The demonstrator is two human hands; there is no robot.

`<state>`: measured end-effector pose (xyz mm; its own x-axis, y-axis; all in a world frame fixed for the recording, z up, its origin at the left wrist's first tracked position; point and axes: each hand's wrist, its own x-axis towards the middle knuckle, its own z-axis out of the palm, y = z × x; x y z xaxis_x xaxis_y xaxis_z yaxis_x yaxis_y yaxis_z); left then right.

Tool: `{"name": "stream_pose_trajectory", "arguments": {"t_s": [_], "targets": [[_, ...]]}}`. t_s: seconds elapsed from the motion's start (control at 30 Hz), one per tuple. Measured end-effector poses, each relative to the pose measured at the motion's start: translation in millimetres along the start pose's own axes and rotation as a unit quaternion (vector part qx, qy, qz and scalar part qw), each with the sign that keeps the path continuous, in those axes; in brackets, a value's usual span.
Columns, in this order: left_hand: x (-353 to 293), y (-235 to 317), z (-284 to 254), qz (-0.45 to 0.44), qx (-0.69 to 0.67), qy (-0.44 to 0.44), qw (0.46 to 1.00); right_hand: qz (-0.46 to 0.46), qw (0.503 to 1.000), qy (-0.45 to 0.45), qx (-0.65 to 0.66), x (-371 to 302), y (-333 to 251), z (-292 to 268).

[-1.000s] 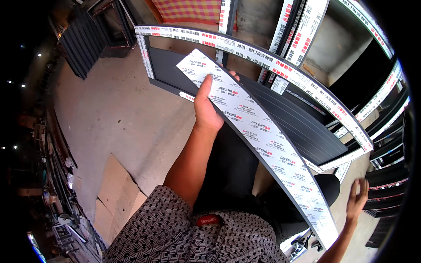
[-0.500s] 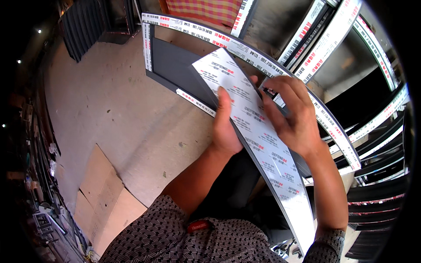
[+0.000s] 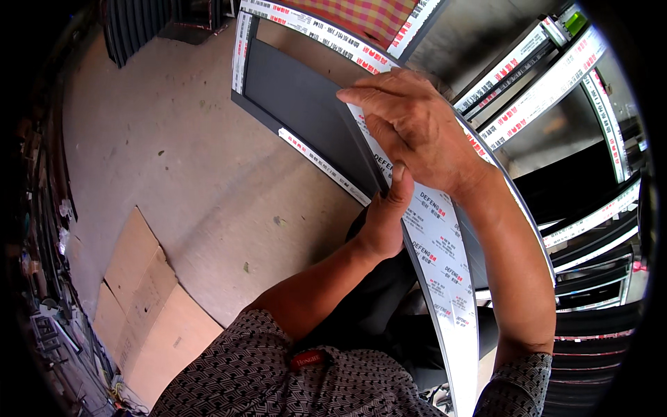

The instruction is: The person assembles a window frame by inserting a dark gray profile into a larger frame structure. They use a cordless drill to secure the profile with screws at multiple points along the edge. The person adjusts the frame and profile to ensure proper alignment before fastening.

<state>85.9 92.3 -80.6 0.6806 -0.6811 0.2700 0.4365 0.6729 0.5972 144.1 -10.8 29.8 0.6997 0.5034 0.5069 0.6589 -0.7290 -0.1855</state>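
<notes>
A long flat strip [image 3: 445, 267], grey at its edge and faced with printed white protective film, slants from my lap toward the far left. My left hand [image 3: 389, 219] grips its left edge, thumb on the film and fingers hidden underneath. Over the strip's far end lies my right hand [image 3: 424, 135], palm down with fingers bent close together at the end edge; it covers most of that end, so the fingertip contact is partly hidden. Beneath the strip is a dark grey rectangular frame [image 3: 256, 108] with printed film along its rails and a grey panel [image 3: 299, 94] inside.
Flattened cardboard [image 3: 153, 306] lies on the concrete floor [image 3: 187, 160] at left. Film-covered profiles [image 3: 542, 90] lean at the far right, with dark profiles [image 3: 590, 333] stacked nearer. Dark ribbed pieces [image 3: 132, 31] stand at the far left, and a checked cloth [image 3: 368, 17] hangs beyond the frame.
My right hand has moved from the strip's right side up and left over its far end. My left hand keeps its hold, slightly farther right. The whole view has shifted a little.
</notes>
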Motion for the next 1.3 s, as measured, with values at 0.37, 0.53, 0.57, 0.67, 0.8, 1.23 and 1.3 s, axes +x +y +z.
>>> {"name": "stream_pose_trajectory", "arguments": {"t_s": [0.37, 0.53, 0.57, 0.67, 0.8, 1.23, 1.3], "targets": [[-5.0, -8.5, -10.5, -0.010, 0.072, 0.022, 0.997, 0.040, 0.996, 0.045, 0.071, -7.1, -2.4, 5.2], [-0.3, -2.5, -5.0, 0.024, 0.042, 0.003, 0.999, 0.116, 0.989, 0.093, 0.007, -12.2, -4.5, -1.3], [1.0, 0.4, -2.7, 0.030, 0.035, -0.004, 0.999, 0.143, 0.984, 0.107, -0.006, -14.7, -4.8, -2.8], [1.7, 4.7, -0.9, 0.028, 0.020, -0.013, 0.999, 0.216, 0.972, 0.089, -0.006, -19.6, -5.1, -6.5], [2.4, 2.0, 3.5, 0.034, -0.019, -0.002, 0.999, 0.284, 0.952, 0.101, 0.046, -20.3, -4.5, -6.0], [2.4, -2.1, -3.2, -0.007, 0.020, -0.033, 0.999, 0.327, 0.937, 0.128, -0.002, -5.1, -11.9, 5.1], [-0.8, -4.0, -6.6, 0.002, 0.028, -0.015, 1.000, 0.324, 0.937, 0.134, -0.012, -3.6, -13.0, 8.1]]}}
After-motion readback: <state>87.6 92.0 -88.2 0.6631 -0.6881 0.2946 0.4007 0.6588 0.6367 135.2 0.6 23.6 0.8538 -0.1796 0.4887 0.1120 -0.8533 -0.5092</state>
